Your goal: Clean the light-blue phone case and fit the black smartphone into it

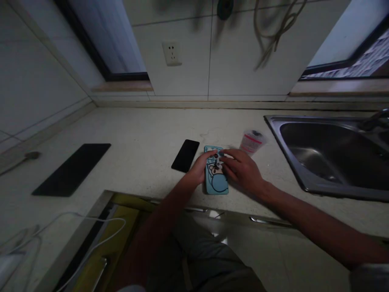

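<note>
A: What is nearest?
B: A white cable (103, 220), at the left, looping over the front edge of the surface (146, 129).
A: And the left hand (198, 168)?
B: Its grip is clamped on the left side of a blue case (218, 182), which lies flat near that front edge.
A: The right hand (243, 168)?
B: Its fingertips are at the case's upper right; in this dim light I can't tell whether that grip is together or apart.
A: What lies around?
B: A black phone (186, 155) just left of the case, a dark mat (73, 170) well to the left, a clear cup (251, 142) just beyond the right hand, a sink (282, 142) farther right.
A: Farthest?
B: A wall (188, 85) with a socket (172, 53) and a looped cord (277, 36).
</note>
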`<state>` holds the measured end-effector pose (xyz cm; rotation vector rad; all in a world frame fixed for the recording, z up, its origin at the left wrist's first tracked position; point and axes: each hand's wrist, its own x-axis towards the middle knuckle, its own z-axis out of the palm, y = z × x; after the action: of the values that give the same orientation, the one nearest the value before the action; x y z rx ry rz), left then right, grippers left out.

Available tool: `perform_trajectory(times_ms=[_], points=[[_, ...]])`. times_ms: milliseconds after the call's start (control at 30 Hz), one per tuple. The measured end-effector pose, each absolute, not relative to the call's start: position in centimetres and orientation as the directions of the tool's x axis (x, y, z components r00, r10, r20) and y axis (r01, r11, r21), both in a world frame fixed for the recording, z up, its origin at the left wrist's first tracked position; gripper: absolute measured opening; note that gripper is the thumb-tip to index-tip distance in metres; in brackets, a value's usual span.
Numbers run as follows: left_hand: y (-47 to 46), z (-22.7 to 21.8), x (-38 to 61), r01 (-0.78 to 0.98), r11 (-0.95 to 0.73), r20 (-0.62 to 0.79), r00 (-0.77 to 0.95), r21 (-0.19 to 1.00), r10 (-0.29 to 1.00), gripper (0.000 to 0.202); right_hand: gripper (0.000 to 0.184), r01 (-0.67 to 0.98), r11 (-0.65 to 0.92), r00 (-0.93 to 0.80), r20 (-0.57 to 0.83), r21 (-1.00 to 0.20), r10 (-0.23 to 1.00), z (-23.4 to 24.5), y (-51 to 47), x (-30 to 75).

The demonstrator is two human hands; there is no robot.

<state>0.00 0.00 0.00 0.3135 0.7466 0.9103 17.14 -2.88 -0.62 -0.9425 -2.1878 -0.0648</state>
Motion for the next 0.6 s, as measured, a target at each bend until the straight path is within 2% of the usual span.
perform_trajectory(times_ms=[300,433,600], points=[[-0.59,0.56,0.32,-0.549,0.61,-0.419,0.445,0.571,0.792,0.011,0.027,0.633,0.705,-0.339,0.705,-0.319,0.624,-0.37,-2.74,17.21],[-0.61,0.42,0.35,-0.527,0.623,-0.425,0.457,0.579,0.781,0.013,0.03,0.629,0.675,-0.291,0.688,-0.387,0.665,-0.85,-2.44,17.4],[-0.5,0.11,0.35,-0.528,0.612,-0.412,0.455,0.589,0.789,0.012,0.034,0.586,0.693,-0.32,0.666,-0.42,0.674,-1.1,-2.21,17.47]])
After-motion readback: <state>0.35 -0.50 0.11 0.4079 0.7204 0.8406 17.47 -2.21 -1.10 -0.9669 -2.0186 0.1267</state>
